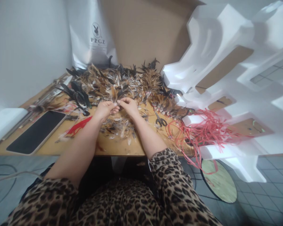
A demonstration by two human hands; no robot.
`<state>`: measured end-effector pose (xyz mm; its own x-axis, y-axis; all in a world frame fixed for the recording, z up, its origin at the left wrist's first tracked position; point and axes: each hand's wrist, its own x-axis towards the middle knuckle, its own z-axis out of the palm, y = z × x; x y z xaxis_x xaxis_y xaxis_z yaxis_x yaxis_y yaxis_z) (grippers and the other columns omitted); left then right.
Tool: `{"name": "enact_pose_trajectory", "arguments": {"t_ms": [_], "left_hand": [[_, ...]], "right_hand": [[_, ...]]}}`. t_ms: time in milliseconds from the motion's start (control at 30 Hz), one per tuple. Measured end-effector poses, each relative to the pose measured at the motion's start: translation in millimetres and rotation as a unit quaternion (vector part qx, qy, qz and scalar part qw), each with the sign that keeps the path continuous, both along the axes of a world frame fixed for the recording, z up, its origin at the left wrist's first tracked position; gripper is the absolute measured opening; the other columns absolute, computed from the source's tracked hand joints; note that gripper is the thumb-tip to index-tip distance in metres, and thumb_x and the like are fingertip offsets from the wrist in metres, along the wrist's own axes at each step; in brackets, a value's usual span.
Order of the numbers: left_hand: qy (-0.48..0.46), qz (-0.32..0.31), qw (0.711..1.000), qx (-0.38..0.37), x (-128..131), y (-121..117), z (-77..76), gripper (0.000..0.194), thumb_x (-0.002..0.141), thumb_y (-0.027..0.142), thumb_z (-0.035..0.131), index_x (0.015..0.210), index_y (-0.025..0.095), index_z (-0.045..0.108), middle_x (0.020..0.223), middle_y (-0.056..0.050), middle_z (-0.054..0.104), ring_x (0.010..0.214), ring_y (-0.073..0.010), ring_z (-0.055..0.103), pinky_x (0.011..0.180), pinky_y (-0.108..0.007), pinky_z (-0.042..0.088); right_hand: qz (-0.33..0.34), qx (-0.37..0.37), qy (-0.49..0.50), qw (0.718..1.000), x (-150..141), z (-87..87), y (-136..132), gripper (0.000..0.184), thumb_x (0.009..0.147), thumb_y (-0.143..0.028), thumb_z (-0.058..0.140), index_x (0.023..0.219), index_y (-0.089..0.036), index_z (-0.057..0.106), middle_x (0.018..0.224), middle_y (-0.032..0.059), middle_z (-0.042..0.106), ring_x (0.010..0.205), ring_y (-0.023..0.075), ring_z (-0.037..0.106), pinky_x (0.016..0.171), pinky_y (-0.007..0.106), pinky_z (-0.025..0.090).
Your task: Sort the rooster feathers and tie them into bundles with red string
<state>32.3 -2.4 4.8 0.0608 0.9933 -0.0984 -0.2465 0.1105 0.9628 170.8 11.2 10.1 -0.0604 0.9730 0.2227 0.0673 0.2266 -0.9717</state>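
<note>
My left hand (106, 110) and my right hand (129, 106) meet at the middle of the table, fingertips pinched close together. Between them rises a small bunch of brown and dark feathers (114, 94), its base gripped by both hands. Behind them spreads a large heap of brown, white and black feathers (94, 80). Loose feather scraps (119, 128) lie on the table under my wrists. Black-handled scissors (160, 121) rest to the right of my right hand. A red feather bundle (79, 126) lies beside my left forearm, which partly covers it.
A phone (37, 131) lies at the table's left. Pink-red ribbon strips (205, 130) tangle at the right, hanging over the edge. White foam pieces (202, 47) stack up on the right. A white printed bag (91, 34) and a cardboard sheet (146, 31) stand at the back.
</note>
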Motion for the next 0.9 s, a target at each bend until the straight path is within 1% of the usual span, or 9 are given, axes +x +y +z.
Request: {"name": "enact_pose_trajectory", "arguments": {"t_ms": [100, 200, 333, 433, 533, 600, 700, 800, 900], "left_hand": [[0.020, 0.002, 1.000, 0.009, 2, -1, 0.9, 0.016, 0.068, 0.021, 0.069, 0.062, 0.008, 0.062, 0.061, -0.007, 0.066, 0.045, -0.0053, 0.055, 0.047, -0.015, 0.043], [0.020, 0.007, 1.000, 0.001, 2, -1, 2.1, 0.014, 0.068, 0.019, 0.069, 0.063, 0.008, 0.062, 0.060, -0.007, 0.066, 0.045, -0.0052, 0.055, 0.047, -0.015, 0.043], [0.017, -0.004, 1.000, -0.004, 1, -1, 1.4, 0.014, 0.068, 0.019, 0.069, 0.064, 0.008, 0.062, 0.060, -0.007, 0.066, 0.045, -0.0056, 0.055, 0.047, -0.015, 0.044], [0.030, -0.022, 0.999, 0.002, 1, -1, -1.6, 0.016, 0.067, 0.021, 0.071, 0.063, 0.009, 0.062, 0.062, -0.008, 0.067, 0.047, -0.0065, 0.056, 0.047, -0.015, 0.044], [0.035, -0.042, 0.998, 0.007, 0, -1, -3.4, 0.018, 0.067, 0.023, 0.071, 0.062, 0.009, 0.061, 0.062, -0.009, 0.067, 0.047, -0.0070, 0.057, 0.046, -0.015, 0.044], [0.024, -0.046, 0.999, 0.002, -1, -1, -2.4, 0.018, 0.067, 0.022, 0.071, 0.062, 0.008, 0.062, 0.060, -0.008, 0.066, 0.046, -0.0065, 0.056, 0.046, -0.014, 0.044], [-0.026, -0.028, 0.999, -0.014, -3, -1, 1.4, 0.014, 0.069, 0.018, 0.070, 0.063, 0.008, 0.062, 0.061, -0.007, 0.065, 0.046, -0.0046, 0.055, 0.046, -0.013, 0.043], [-0.091, 0.012, 0.995, -0.029, -5, 0, 5.1, 0.011, 0.071, 0.014, 0.067, 0.064, 0.009, 0.060, 0.063, -0.005, 0.065, 0.047, -0.0028, 0.055, 0.047, -0.011, 0.043], [-0.127, 0.039, 0.990, -0.045, -5, 2, 7.5, 0.010, 0.074, 0.010, 0.063, 0.065, 0.009, 0.059, 0.065, -0.005, 0.066, 0.050, -0.0035, 0.057, 0.048, -0.010, 0.044]], "right_hand": [[-0.022, 0.025, -0.041, 0.999, -1, -2.6, 2, 0.021, 0.067, -0.033, 0.063, 0.072, -0.013, 0.063, 0.068, 0.0001, 0.063, 0.062, 0.0088, 0.054, 0.066, 0.023, 0.044], [-0.039, 0.037, -0.074, 0.996, 0, -4.5, 4, 0.015, 0.068, -0.027, 0.059, 0.071, -0.013, 0.063, 0.067, -0.0007, 0.062, 0.061, 0.0090, 0.053, 0.065, 0.022, 0.044], [-0.067, 0.053, -0.130, 0.988, 2, -2.3, 2, 0.013, 0.068, -0.026, 0.056, 0.068, -0.014, 0.063, 0.063, -0.0016, 0.061, 0.060, 0.0093, 0.052, 0.062, 0.022, 0.042], [-0.084, 0.074, -0.189, 0.976, 3, 0.1, -1, 0.012, 0.067, -0.024, 0.055, 0.066, -0.015, 0.063, 0.063, -0.0018, 0.061, 0.061, 0.0099, 0.052, 0.064, 0.023, 0.041], [-0.104, 0.078, -0.211, 0.969, 5, -1.8, 0, 0.012, 0.066, -0.023, 0.054, 0.066, -0.016, 0.064, 0.066, -0.0009, 0.062, 0.062, 0.0108, 0.053, 0.066, 0.024, 0.042], [-0.118, 0.073, -0.193, 0.971, 8, -5.3, 5, 0.013, 0.066, -0.023, 0.054, 0.068, -0.016, 0.065, 0.067, -0.0002, 0.063, 0.063, 0.0113, 0.053, 0.067, 0.024, 0.042], [-0.127, 0.050, -0.124, 0.983, 14, -9.4, 13, 0.015, 0.067, -0.025, 0.054, 0.070, -0.014, 0.065, 0.067, 0.0004, 0.063, 0.062, 0.0109, 0.054, 0.067, 0.024, 0.043], [-0.110, 0.023, -0.043, 0.993, 18, -8.0, 16, 0.019, 0.068, -0.030, 0.056, 0.072, -0.013, 0.064, 0.066, 0.0003, 0.062, 0.062, 0.0098, 0.053, 0.067, 0.023, 0.044], [-0.076, 0.019, -0.010, 0.997, 18, -3.0, 13, 0.021, 0.068, -0.034, 0.059, 0.072, -0.013, 0.064, 0.065, -0.0008, 0.061, 0.060, 0.0088, 0.052, 0.067, 0.023, 0.044]]}}
